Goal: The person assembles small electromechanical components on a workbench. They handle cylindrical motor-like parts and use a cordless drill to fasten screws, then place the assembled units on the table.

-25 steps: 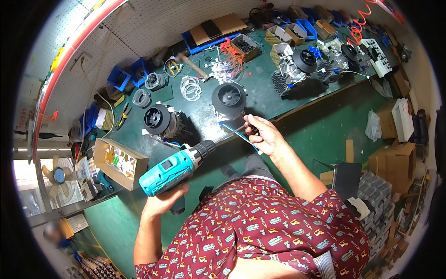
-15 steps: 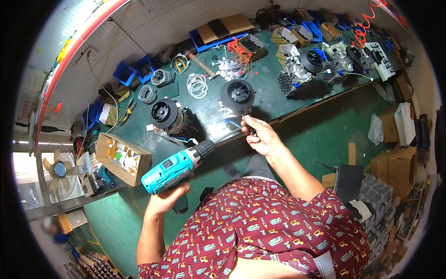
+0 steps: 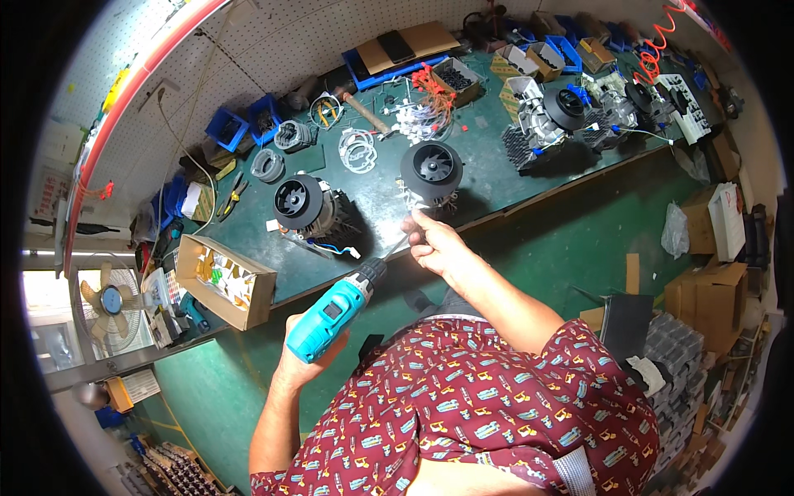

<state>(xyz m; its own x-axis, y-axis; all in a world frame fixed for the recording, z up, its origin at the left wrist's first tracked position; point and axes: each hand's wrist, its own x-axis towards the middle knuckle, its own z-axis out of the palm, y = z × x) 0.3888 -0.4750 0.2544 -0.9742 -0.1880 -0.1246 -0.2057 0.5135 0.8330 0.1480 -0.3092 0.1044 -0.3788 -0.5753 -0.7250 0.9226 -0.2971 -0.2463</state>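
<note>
My left hand [image 3: 302,360] is wrapped round the grip of a teal cordless drill [image 3: 331,314]. The drill's long thin bit [image 3: 400,247] points up and right, toward my right hand. Fingers curled, my right hand [image 3: 437,248] is at the bench edge beside the bit's tip; whatever it pinches is hidden or too small to name. Just beyond stands a blower unit with a black fan wheel [image 3: 432,169] on a metal body, its lower front partly behind my fingers. To its left is a second blower unit [image 3: 299,203], with a loose white-plugged cable [image 3: 335,248] in front.
More blower units [image 3: 546,124] stand at the right of the green bench [image 3: 488,186]. Behind are grey rings [image 3: 357,151], a hammer [image 3: 366,112], orange-tipped wires [image 3: 432,87] and blue bins [image 3: 226,128]. An open carton of small parts [image 3: 223,281] sits left; cardboard boxes [image 3: 703,302] are right.
My right hand has moved left, to the near side of the middle blower unit. The drill has tilted more upright and shifted slightly, its bit tip now by my right fingers.
</note>
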